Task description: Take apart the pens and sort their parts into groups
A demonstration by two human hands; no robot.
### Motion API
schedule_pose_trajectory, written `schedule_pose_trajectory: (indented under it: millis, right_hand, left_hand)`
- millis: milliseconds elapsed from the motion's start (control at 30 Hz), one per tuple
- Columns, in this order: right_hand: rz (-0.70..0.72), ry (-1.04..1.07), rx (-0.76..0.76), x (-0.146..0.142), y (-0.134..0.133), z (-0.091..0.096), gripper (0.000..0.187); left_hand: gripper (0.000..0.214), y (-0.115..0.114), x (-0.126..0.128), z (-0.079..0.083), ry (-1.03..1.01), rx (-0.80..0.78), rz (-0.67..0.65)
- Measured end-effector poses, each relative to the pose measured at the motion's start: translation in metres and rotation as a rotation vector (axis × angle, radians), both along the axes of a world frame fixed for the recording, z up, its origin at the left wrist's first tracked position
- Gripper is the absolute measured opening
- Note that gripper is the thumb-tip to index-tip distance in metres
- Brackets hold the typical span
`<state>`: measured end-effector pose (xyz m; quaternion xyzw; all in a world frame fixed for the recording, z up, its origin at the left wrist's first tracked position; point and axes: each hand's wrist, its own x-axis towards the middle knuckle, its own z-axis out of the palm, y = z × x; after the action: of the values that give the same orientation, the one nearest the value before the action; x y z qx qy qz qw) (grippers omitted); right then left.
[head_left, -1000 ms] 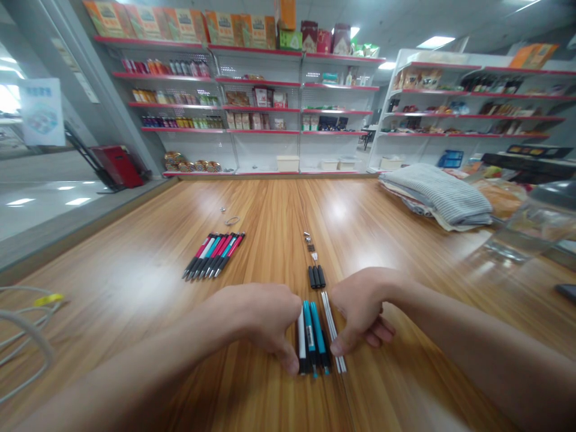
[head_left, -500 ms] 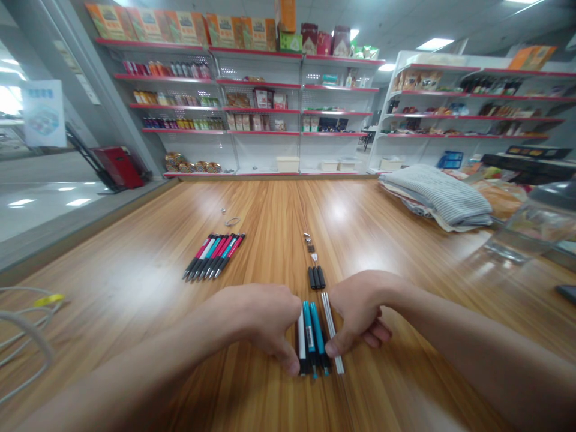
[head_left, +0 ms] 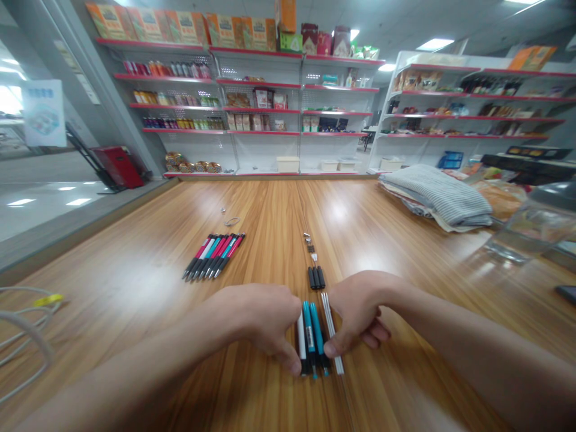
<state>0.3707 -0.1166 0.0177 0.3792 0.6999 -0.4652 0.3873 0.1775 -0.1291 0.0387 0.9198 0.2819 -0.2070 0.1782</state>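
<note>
My left hand rests beside a white pen barrel, thumb and forefinger spread along its left side. Right of it lie two blue pen barrels with dark lower parts. Three thin white refills lie side by side next to these. My right hand reaches over from the right; its thumb lies across the refills at the blue barrel, and its other fingers are loosely bent, partly hidden. Just beyond are three black grips, with small white parts, dark springs and metal tips lined up behind.
A row of assembled pens lies at left, with a wire ring behind it. White cables are at the left edge. Folded striped cloth and a clear jar stand at right. Stocked shelves rise beyond the table.
</note>
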Motion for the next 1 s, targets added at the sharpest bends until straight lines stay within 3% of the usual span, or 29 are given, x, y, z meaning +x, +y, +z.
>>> schedule_pose_trajectory:
  millis: [467, 700, 800, 933, 1000]
  right_hand:
    - [-0.028, 0.008, 0.003, 0.001, 0.001, -0.004, 0.062]
    - [-0.012, -0.018, 0.002, 0.0, 0.002, -0.002, 0.063]
    - [0.018, -0.002, -0.043, 0.005, 0.009, -0.004, 0.061]
    - [0.077, 0.02, -0.097, 0.013, 0.021, -0.007, 0.062]
    - [0.082, 0.03, -0.115, 0.014, 0.023, -0.006, 0.062]
  left_hand:
    - [0.049, 0.001, 0.001, -0.001, -0.006, -0.006, 0.019]
    - [0.047, 0.001, 0.0, 0.007, 0.031, -0.062, 0.015]
    - [0.037, 0.001, -0.002, 0.019, 0.018, -0.056, -0.03]
    - [0.023, -0.004, 0.0, 0.031, -0.189, -0.067, -0.133]
    - [0.029, -0.008, 0.003, 0.031, -0.256, -0.07, -0.205]
